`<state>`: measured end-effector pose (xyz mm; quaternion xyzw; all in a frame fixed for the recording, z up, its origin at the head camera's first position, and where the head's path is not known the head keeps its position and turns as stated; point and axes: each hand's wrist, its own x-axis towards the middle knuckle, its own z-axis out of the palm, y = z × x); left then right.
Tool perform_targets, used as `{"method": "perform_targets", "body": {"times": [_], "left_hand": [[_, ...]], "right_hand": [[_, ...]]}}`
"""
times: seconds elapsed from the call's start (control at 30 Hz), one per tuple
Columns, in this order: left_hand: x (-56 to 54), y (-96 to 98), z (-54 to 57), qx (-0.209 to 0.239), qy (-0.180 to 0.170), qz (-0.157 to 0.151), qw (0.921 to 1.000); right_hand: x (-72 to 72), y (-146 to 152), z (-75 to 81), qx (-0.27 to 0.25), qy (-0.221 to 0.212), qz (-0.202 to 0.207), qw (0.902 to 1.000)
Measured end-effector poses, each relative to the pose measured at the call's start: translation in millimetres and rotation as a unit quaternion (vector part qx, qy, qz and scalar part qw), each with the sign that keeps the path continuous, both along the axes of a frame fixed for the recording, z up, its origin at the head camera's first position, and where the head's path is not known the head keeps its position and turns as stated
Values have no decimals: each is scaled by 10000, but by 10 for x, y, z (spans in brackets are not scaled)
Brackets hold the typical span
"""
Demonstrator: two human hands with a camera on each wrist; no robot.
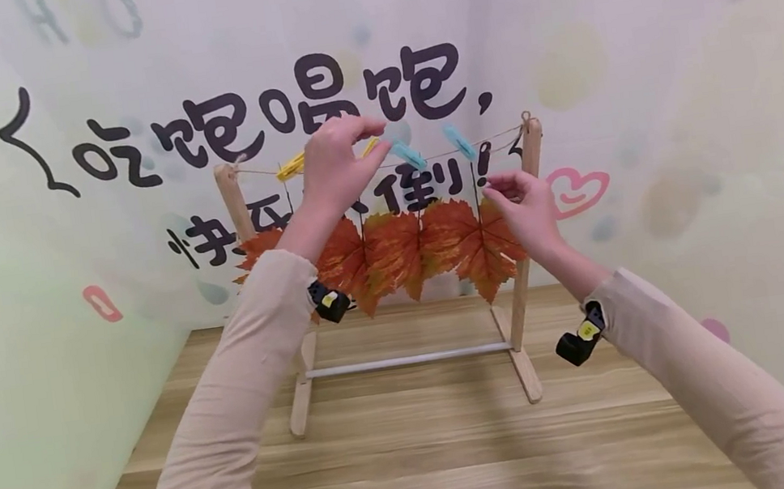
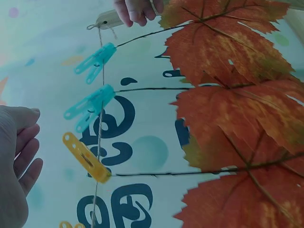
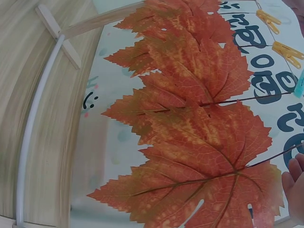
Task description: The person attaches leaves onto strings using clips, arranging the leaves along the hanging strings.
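Note:
Several orange-red artificial maple leaves point(image 1: 476, 242) hang by dark stems from a string on a wooden frame. Two blue clothespins point(image 2: 95, 108) and two yellow clothespins point(image 2: 86, 157) clip the stems to the string. My left hand point(image 1: 341, 161) is raised near the middle pins; the left wrist view shows its fingers loosely bent, apart from the pins and holding nothing. Beside the rightmost stem is my right hand point(image 1: 527, 207), with bent fingers and nothing visible between them. In the head view, my left hand and forearm hide part of the string and leaves.
The wooden frame point(image 1: 530, 150) stands on a wood-grain table point(image 1: 418, 453), with a white rod point(image 1: 406, 360) joining its feet. Behind it hangs a pale printed backdrop point(image 1: 673, 79) with black characters. Both wrists carry small black cameras point(image 1: 580, 340).

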<state>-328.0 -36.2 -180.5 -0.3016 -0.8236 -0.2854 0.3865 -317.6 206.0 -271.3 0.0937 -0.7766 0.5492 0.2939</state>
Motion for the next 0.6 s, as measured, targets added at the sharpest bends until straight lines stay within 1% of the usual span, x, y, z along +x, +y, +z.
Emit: {"method": "perform_targets", "body": {"times": [0.13, 0.3, 0.4, 0.5, 0.6], "left_hand": [[39, -126, -127, 82, 96, -76, 9999], [95, -314, -340, 86, 130, -52, 9999], [132, -424, -485, 79, 0, 2, 10000], [149, -529, -651, 114, -238, 48, 9996], [143, -636, -829, 106, -409, 126, 9990]], "right_hand": [[60, 31, -97, 49, -166, 153, 9997], [159, 45, -226, 188, -104, 355, 9991], [210, 70, -318, 309, -98, 435, 9985], [246, 113, -430, 375, -154, 518, 9978], [366, 100, -457, 431, -270, 571, 9971]]}}
